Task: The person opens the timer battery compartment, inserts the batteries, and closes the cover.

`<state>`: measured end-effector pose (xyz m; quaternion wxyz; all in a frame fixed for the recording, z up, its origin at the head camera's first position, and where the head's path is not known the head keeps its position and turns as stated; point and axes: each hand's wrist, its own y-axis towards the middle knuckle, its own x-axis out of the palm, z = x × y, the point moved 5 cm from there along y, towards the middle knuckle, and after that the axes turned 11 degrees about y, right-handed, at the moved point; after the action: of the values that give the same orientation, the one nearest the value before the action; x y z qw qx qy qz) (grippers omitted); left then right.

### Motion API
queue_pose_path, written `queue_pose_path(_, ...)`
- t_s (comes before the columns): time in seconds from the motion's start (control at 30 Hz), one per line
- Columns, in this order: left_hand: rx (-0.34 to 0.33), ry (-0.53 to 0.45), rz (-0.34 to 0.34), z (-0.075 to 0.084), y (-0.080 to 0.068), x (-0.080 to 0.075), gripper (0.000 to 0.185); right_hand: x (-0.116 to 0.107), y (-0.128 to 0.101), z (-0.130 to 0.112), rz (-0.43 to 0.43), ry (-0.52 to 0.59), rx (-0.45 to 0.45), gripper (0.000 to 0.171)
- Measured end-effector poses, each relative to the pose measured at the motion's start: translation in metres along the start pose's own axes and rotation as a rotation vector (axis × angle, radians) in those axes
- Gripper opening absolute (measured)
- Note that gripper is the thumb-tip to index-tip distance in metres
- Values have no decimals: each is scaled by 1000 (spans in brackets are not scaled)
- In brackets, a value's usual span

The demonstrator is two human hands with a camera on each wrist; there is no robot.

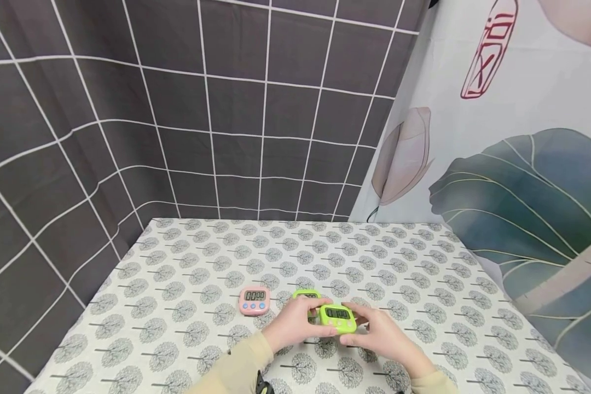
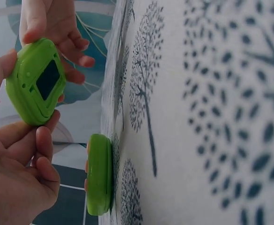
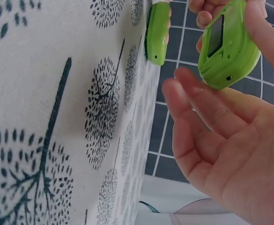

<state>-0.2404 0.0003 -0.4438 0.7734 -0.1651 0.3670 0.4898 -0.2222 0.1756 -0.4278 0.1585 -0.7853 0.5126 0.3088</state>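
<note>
A lime-green digital timer [image 1: 338, 324] is held above the table between both hands, its display up and tilted toward the head camera. My left hand [image 1: 295, 324] pinches its left side between thumb and fingers. At the opposite side, my right hand [image 1: 383, 332] grips it with the thumb and index finger, while the other fingers are loosely bent in the right wrist view. The back of the held timer [image 2: 38, 84], with a dark rectangular patch, faces the left wrist camera. A second green timer [image 2: 98, 176] lies on the table just behind the hands, partly covered by them in the head view.
Left of the hands, a pink timer [image 1: 254, 301] with blue buttons and zeros on its display sits on the table. The cloth [image 1: 187, 339] has a tree print. A dark gridded curtain [image 1: 236, 109] hangs behind, and a floral one [image 1: 522, 180] at the right.
</note>
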Motion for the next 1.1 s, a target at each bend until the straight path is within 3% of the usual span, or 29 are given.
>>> queue_pose_path(0.23, -23, 37, 4, 2, 0, 3, 72, -4, -1, 5, 10, 55, 17, 74)
queue_pose_path(0.47, 26, 131, 51, 6, 6, 6, 77, -4, -2, 13, 3, 85, 8, 74)
queue_pose_path(0.63, -24, 117, 95, 5, 8, 8, 72, -4, -1, 20, 20, 124, 75, 79)
queue_pose_path(0.9, -89, 91, 103, 8, 15, 14, 71, -7, 4, 25, 93, 74, 98, 78)
queue_pose_path(1.1, -116, 60, 92, 9, 17, 15, 68, -7, 9, 31, 135, 62, 172, 81)
